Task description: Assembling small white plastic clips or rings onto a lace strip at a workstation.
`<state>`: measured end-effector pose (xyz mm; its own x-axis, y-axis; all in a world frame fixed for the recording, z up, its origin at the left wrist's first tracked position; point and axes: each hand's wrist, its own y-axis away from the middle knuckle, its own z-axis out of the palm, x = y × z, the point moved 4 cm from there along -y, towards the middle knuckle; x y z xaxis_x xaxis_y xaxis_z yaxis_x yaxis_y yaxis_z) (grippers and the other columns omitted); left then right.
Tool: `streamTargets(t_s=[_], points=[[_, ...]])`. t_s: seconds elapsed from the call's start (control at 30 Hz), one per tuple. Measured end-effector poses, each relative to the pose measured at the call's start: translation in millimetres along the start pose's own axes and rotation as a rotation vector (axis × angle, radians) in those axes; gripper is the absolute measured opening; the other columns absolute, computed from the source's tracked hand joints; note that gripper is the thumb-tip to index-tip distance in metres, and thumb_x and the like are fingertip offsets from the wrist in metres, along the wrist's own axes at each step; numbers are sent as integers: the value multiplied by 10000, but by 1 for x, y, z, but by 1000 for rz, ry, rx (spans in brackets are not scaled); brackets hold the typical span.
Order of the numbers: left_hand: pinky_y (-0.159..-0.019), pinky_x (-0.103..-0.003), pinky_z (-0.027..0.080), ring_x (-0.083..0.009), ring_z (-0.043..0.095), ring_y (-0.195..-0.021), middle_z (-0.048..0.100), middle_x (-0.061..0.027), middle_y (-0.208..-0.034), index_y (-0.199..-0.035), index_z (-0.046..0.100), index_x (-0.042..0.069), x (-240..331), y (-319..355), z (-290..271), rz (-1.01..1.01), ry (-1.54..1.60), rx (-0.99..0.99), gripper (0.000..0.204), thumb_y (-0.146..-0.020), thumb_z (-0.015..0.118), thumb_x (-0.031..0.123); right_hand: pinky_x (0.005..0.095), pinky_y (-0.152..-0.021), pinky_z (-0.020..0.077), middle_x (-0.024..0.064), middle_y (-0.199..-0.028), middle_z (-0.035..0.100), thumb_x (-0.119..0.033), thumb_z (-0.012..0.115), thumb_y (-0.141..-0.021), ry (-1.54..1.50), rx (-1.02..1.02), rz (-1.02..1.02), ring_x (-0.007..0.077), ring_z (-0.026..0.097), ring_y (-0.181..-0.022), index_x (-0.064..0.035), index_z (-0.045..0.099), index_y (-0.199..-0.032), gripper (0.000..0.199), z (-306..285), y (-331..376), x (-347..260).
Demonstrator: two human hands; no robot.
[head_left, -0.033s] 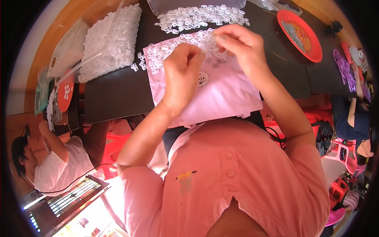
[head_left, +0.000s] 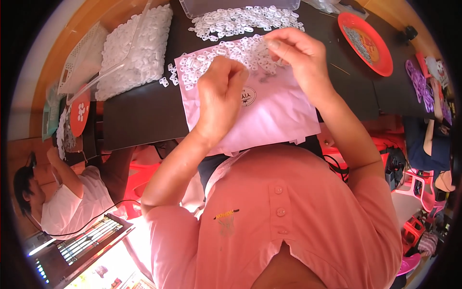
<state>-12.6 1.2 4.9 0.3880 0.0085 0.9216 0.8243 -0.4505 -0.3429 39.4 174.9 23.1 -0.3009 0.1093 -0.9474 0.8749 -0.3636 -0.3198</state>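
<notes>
A pink cloth bag [head_left: 269, 120] lies flat on the dark table before me, with small white pieces with holes [head_left: 226, 53] strewn along its far end. Above the bag's left half, my left hand [head_left: 219, 94] is closed, thumb and fingers pinched; whatever they hold is hidden or too small to name. My right hand [head_left: 303, 55] hovers above the far right part of the bag. Its thumb and forefinger press together, and I cannot make out anything between them. Beyond the bag sits a larger heap of the same white pieces [head_left: 248, 21].
A clear container packed with white pieces [head_left: 137, 48] stands at the left. On the right are a red plate [head_left: 382, 65] with small grey metal bits and a thin stick [head_left: 340, 69]. Purple cords [head_left: 417, 82] lie farther right. Another person [head_left: 77, 192] sits at the left.
My right hand has shifted slightly to the right, away from my left hand. My left hand has sunk a little toward me and stays closed.
</notes>
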Motion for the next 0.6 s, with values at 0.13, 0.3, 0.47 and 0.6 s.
streamTargets(t_s=[0.13, 0.3, 0.47, 0.6], points=[[-670, -368, 436, -303, 531, -765, 536, -130, -810, -820, 560, -3, 15, 18, -17, 287, -286, -96, 94, -774, 599, -75, 233, -653, 477, 38, -785, 663, -50, 614, -868, 221, -20, -20, 90, 602, -709, -12, 667, -972, 122, -17, -14, 3], [-708, -382, 434, -312, 515, -816, 536, -130, -834, -841, 543, -2, 6, 26, -12, 332, -343, -149, 127, -755, 604, -72, 257, -704, 469, 53, -820, 657, -2, 603, -856, 676, -91, -67, 114, 592, -760, -37, 645, -1056, 207, -20, -21, 21], [-719, -384, 436, -316, 512, -819, 529, -132, -831, -832, 539, -6, -3, 11, -10, 243, -283, -211, 108, -759, 599, -59, 354, -733, 524, 143, -901, 699, -19, 596, -818, 688, -72, -137, 270, 687, -849, -42, 647, -988, 179, -36, -31, 34], [-723, -376, 440, -310, 522, -812, 524, -136, -829, -826, 544, -16, -16, -2, -9, 194, -208, -219, 99, -757, 614, -34, 355, -727, 523, 143, -907, 696, -23, 615, -816, 670, -104, -71, 261, 684, -844, -38, 648, -980, 169, -38, -41, 37]])
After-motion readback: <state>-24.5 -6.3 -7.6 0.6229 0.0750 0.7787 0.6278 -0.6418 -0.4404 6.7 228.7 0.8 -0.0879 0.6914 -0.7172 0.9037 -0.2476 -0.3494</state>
